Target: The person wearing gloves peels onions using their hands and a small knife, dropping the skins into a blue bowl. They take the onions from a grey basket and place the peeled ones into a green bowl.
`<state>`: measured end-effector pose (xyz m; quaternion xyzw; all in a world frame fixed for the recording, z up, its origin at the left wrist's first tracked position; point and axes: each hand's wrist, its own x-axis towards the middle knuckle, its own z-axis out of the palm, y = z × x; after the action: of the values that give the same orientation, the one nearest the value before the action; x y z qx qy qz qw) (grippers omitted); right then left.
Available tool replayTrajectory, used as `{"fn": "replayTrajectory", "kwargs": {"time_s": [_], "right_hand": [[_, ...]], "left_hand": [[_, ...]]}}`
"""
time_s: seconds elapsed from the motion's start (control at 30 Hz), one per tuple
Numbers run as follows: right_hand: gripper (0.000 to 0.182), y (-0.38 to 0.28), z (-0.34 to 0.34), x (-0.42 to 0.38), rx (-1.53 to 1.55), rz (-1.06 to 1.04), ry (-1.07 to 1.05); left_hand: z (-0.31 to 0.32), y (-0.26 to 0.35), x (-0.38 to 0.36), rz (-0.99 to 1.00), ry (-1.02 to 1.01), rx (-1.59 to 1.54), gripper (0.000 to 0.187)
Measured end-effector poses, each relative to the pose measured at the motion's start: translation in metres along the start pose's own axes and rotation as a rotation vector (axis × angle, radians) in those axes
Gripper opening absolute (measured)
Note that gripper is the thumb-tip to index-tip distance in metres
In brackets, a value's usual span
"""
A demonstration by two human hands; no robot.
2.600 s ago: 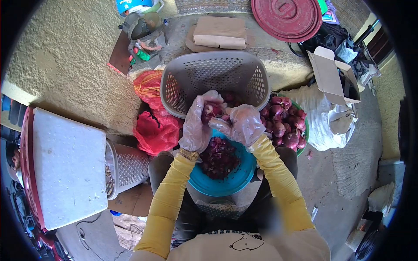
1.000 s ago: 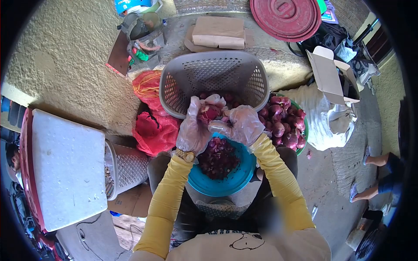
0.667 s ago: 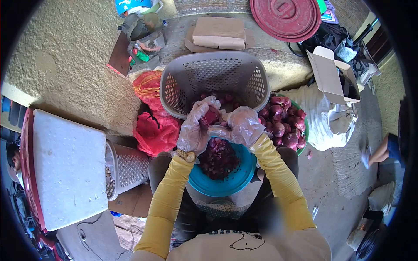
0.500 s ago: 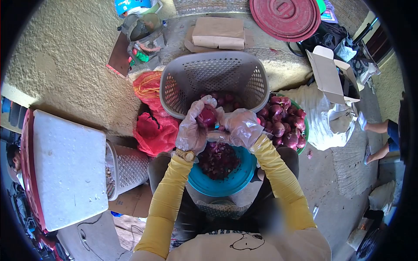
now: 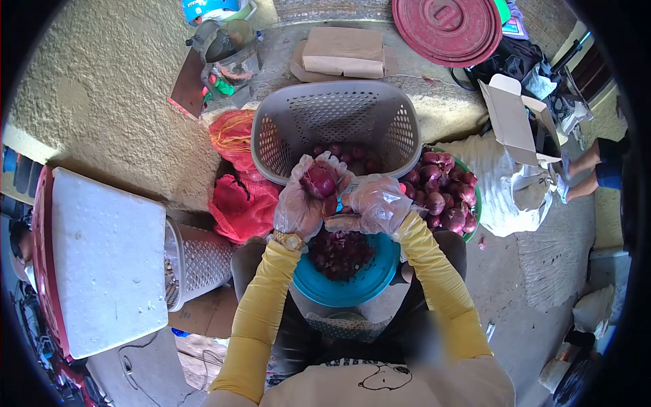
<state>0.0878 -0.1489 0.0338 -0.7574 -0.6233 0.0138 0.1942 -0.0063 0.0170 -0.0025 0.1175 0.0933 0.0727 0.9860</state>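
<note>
I've 1 onion [image 5: 320, 181] here, deep purple-red, glossy, rounded, gloved L hand [image 5: 300, 202] cupped round it, gloved R hand [image 5: 380, 205] curled, can't tell if holding anything.

We seem to be in a rough porch or yard, home or stall we can't tell: plaster wall [image 5: 102, 88] ahead and left of our fingers [image 5: 342, 222], concrete ledge [image 5: 415, 64] beyond them, bare concrete floor [image 5: 502, 285] to their right.
</note>
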Motion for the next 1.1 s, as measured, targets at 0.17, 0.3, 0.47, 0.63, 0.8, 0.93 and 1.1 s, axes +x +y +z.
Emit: {"fn": "replayTrajectory", "kwargs": {"time_s": [0.17, 0.3, 0.47, 0.63, 0.8, 0.93, 1.1], "right_hand": [[0.068, 0.001, -0.004, -0.002, 0.047, 0.026, -0.014], [0.077, 0.008, -0.009, -0.006, 0.028, 0.107, 0.104], [0.083, 0.007, -0.015, -0.004, -0.078, 0.242, 0.094], [0.083, 0.014, -0.004, -0.005, -0.094, 0.283, 0.17], [0.08, 0.014, 0.0, -0.002, -0.11, 0.313, 0.189], [0.071, 0.016, 0.011, 0.0, -0.15, 0.197, 0.269], [0.063, 0.013, 0.01, 0.001, -0.111, 0.183, 0.228]], "left_hand": [[0.0, 0.003, -0.002, 0.078, 0.075, 0.018, 0.035], [0.001, 0.008, -0.002, -0.019, 0.029, -0.093, 0.037], [0.008, 0.007, -0.004, 0.014, 0.034, 0.172, 0.047], [-0.004, 0.006, -0.001, -0.044, 0.072, 0.135, 0.051], [0.003, 0.002, -0.008, -0.081, 0.018, 0.197, 0.053], [-0.005, -0.004, -0.003, -0.017, 0.104, 0.166, 0.048], [-0.003, -0.001, -0.002, -0.138, -0.036, -0.04, 0.042]]}}
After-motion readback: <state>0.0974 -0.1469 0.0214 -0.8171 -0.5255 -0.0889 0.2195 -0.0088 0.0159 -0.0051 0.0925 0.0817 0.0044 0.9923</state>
